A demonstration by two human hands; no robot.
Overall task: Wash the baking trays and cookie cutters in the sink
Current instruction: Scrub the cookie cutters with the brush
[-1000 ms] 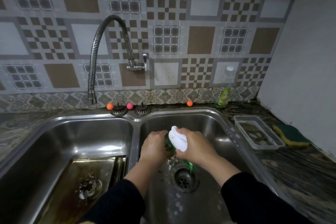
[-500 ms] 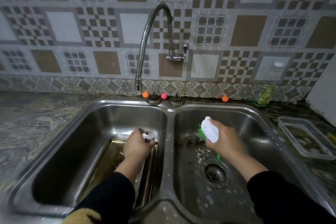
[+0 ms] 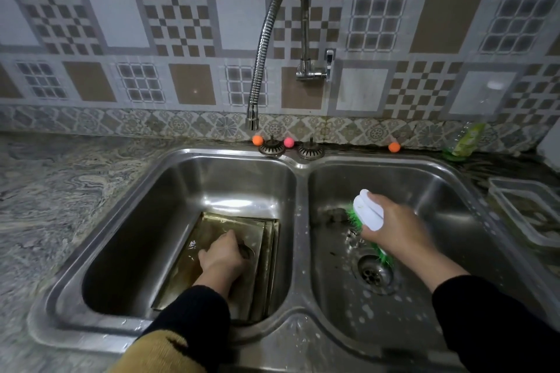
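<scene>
**Left hand down on the trays, right hand holding the brush**

In the left basin of the stainless-steel double sink (image 3: 298, 179), a stack of tarnished brass-coloured metal baking trays (image 3: 212, 233) lies tilted against the basin floor. The left hand (image 3: 222, 256) rests on the top tray, fingers curled over a small metal cookie cutter (image 3: 246, 251); whether it truly grasps the cutter cannot be told. Over the right basin, above the round drain (image 3: 373, 274), the right hand (image 3: 397, 228) clenches a white-handled scrubbing brush with green bristles (image 3: 368, 210). The flexible chrome tap (image 3: 263, 48) points at the left basin
</scene>
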